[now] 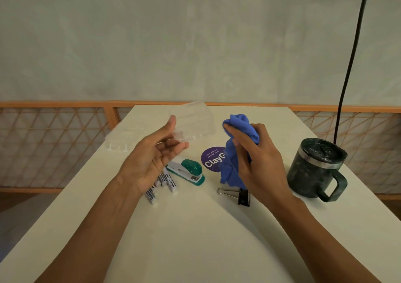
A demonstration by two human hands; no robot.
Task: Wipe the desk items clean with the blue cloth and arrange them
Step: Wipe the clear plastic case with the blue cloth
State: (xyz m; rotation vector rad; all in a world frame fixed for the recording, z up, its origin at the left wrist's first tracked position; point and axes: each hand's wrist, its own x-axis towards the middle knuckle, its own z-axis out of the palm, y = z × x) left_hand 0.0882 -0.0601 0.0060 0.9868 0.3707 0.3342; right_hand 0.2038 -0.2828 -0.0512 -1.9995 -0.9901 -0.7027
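Pale, unadorned wall fills the upper half of the head view. An orange wooden lattice railing (54, 130) is seen below it, and a black cable (351, 54) hangs down at the right. A white rectangular table (195, 228) stretches away from the person, whose two bare forearms reach in from the bottom edge.

The left hand (156, 159) is turned palm up above the table. A clear plastic tray (193, 124) with moulded ridges is pinched at its near edge between the raised thumb and the curled fingers beneath. It is lifted off the surface and tilted toward the other hand, probably so that its face can be reached for wiping.

The right hand (258, 159) is closed around a bunched blue cloth (240, 130). The fingers are curled over the fabric, a wad sticks out at the top and a loose tail hangs down toward the table. The cloth is held just beside the tray, and whether the two touch cannot be told.

A second clear plastic tray (121, 138) lies at the table's far left. Below the left hand rest a green and white stapler (186, 171) and several white striped markers (160, 185). A round purple sticker (213, 160) is partly hidden by the cloth. A black binder clip (243, 196) lies under the right wrist, and a dark green lidded mug (314, 167) with a handle stands well to the right.

The items lie scattered, so arranging appears not yet done.
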